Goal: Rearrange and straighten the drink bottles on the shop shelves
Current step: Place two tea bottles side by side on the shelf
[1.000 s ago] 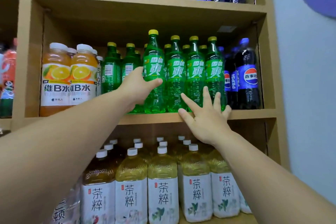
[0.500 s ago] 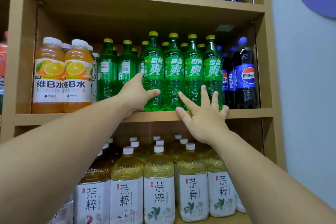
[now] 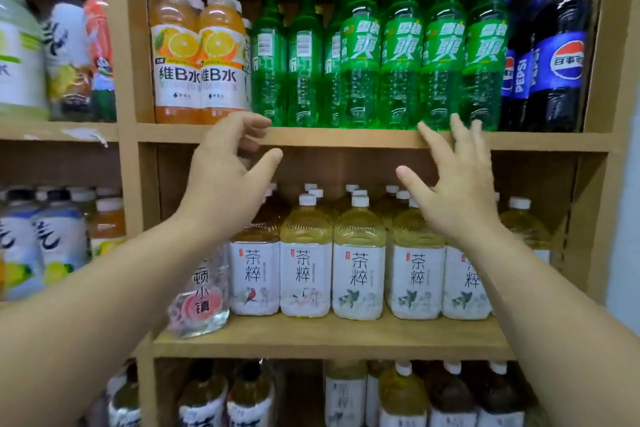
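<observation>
To my right stands a pale bluish wall; far to my left, a torn white paper scrap hangs, slightly blurred.

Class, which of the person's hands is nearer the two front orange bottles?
Left. The left hand is just below and right of the orange bottles; the right hand is farther right, below the green bottles.

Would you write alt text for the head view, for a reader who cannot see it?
The left hand and right hand, both empty, hover at a wooden shelf edge beneath green soda bottles. Orange drink bottles stand left of these, cola bottles right, tea bottles below.
</observation>
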